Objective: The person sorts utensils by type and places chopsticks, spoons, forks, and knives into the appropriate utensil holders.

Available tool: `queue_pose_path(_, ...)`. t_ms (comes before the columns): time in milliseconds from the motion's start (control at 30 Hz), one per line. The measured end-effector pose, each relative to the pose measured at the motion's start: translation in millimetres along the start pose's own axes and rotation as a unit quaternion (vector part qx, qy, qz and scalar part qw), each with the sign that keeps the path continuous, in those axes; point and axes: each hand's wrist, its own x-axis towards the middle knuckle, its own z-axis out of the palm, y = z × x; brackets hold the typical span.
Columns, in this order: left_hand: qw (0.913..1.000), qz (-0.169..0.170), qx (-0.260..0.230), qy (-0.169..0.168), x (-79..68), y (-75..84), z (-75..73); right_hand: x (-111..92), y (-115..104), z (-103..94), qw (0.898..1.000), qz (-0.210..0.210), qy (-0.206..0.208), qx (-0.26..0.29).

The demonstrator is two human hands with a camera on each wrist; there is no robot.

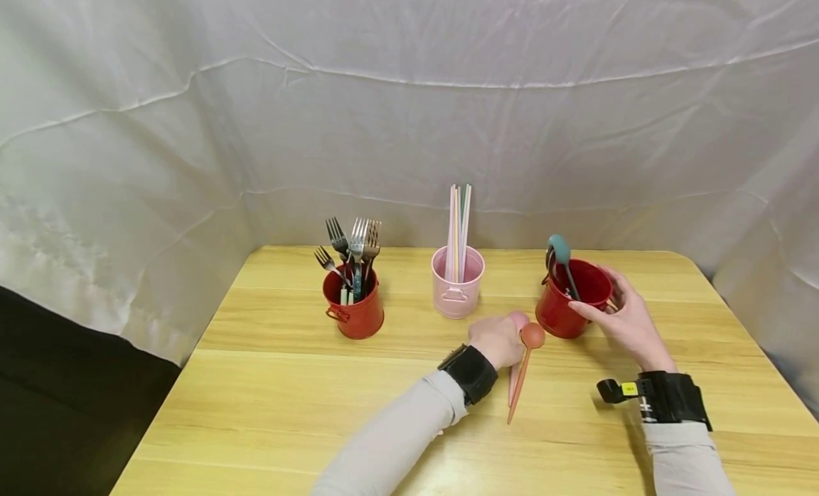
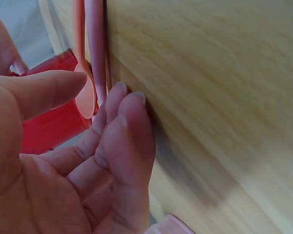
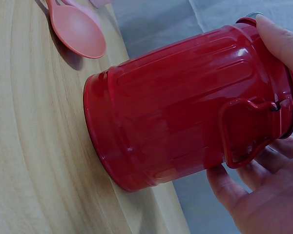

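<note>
On the table lie an orange spoon (image 1: 532,335) and, at its left, a pink spoon (image 1: 519,318), bowls toward the back. My left hand (image 1: 495,340) is low beside the pink spoon. In the left wrist view its thumb stands apart from its bent fingers (image 2: 132,126), whose tips are close to the pink handle (image 2: 96,48); whether they touch it I cannot tell. My right hand (image 1: 630,325) grips the rim of a red bucket (image 1: 563,315), thumb at the rim and fingers on the outer wall. A blue-green spoon (image 1: 559,249) leans inside with another dark utensil, partly hidden.
A pink bucket (image 1: 456,297) holding several pastel sticks (image 1: 458,233) stands at the back middle. Farther left is another red bucket (image 1: 357,320) with several forks (image 1: 356,240). Pale cloth (image 1: 409,141) hangs behind the wooden table (image 1: 269,403).
</note>
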Motion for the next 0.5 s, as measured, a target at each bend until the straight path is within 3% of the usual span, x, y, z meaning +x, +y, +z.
queue_pose_path(500, 0.9997, -0.011, 0.013, 0.017, 2.3, 8.6, 0.1, -0.6, -1.8, -0.4, 1.000, 0.007, -0.004, -0.005)
